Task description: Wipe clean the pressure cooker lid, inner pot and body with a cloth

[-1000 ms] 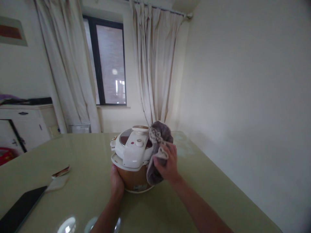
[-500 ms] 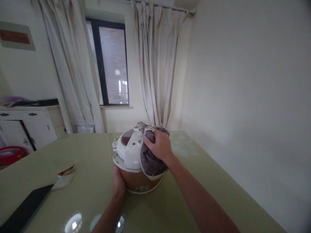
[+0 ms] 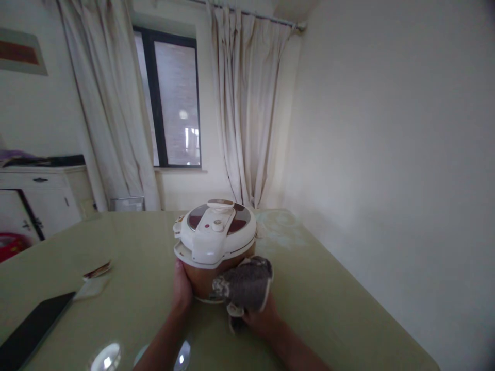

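An electric pressure cooker (image 3: pixel 216 237) with a white lid and a brown body stands upright on the table in front of me. My left hand (image 3: pixel 181 288) holds the lower left side of its body, the fingertips partly hidden behind it. A grey-brown cloth (image 3: pixel 247 288), bunched and partly hanging down, is in my right hand (image 3: pixel 265 317). That hand is low at the front right of the cooker, and the cloth covers most of its fingers. From this view the cloth overlaps the brown body; whether it presses on it I cannot tell.
The glossy green table (image 3: pixel 325 309) runs along the wall on the right. On its left side lie a dark flat slab (image 3: pixel 36 327) and a small folded item (image 3: pixel 97 270). A white cabinet (image 3: pixel 50 198) and a red basin (image 3: pixel 11 246) are beyond the table at left.
My right hand has moved the cloth from the lid's right side down to the front right of the body, uncovering the lid. The left hand stays on the cooker's side. The view shifted slightly.
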`<state>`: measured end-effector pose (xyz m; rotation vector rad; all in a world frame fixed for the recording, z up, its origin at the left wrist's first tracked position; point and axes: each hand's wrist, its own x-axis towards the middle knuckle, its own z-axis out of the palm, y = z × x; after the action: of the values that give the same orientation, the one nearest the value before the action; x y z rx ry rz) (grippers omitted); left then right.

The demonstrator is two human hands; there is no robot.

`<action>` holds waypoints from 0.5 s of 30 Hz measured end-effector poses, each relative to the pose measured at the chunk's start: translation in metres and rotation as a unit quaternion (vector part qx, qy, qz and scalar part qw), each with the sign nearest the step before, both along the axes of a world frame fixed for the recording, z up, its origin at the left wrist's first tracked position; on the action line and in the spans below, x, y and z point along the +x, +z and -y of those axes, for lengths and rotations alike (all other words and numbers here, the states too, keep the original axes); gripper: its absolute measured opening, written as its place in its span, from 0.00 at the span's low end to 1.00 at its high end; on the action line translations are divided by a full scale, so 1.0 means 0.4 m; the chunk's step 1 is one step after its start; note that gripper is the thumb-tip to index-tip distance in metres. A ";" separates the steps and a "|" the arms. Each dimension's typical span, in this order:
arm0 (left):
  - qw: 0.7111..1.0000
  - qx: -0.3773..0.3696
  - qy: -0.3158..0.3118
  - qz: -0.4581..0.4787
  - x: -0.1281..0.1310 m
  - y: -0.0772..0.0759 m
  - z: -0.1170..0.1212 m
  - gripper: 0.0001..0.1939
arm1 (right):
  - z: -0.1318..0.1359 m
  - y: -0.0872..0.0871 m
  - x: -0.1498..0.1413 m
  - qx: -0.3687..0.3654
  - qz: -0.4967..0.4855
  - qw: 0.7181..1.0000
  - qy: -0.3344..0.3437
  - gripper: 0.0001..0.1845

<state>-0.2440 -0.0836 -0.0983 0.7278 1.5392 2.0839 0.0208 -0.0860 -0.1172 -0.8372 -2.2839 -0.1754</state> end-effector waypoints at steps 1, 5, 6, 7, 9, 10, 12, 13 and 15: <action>1.000 -0.001 -0.003 -0.006 -0.002 -0.001 0.000 0.31 | 0.003 0.007 0.006 -0.014 0.004 1.000 0.012 0.33; 1.000 -0.006 -0.007 -0.003 -0.007 -0.014 -0.002 0.32 | 0.002 0.126 -0.004 0.023 -0.040 0.998 0.042 0.29; 1.000 -0.009 -0.007 0.001 -0.008 -0.018 -0.003 0.33 | -0.006 0.174 -0.013 0.040 -0.067 0.996 0.040 0.29; 1.000 -0.012 -0.006 0.004 -0.009 -0.022 -0.003 0.33 | -0.021 0.228 -0.024 0.050 -0.106 0.993 0.029 0.31; 1.000 -0.016 -0.008 0.004 -0.011 -0.028 -0.004 0.34 | -0.071 0.340 -0.042 0.015 -0.188 0.982 -0.003 0.31; 1.000 -0.017 -0.007 0.001 -0.012 -0.031 -0.004 0.35 | -0.107 0.392 -0.047 -0.030 -0.237 0.971 -0.022 0.29; 1.000 -0.020 -0.003 -0.003 -0.016 -0.039 -0.006 0.36 | -0.189 0.473 -0.044 -0.157 -0.296 0.940 -0.068 0.29; 1.000 -0.019 -0.001 -0.003 -0.018 -0.044 -0.009 0.36 | -0.230 0.497 -0.038 -0.221 -0.309 0.922 -0.080 0.31; 1.000 -0.014 -0.007 -0.014 -0.022 -0.053 -0.015 0.36 | -0.291 0.513 -0.017 -0.316 -0.339 0.884 -0.055 0.31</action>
<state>-0.2529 -0.0778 -0.1196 0.7602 1.5701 2.0462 0.0139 0.0302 0.0879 -1.1262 -1.6094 0.7467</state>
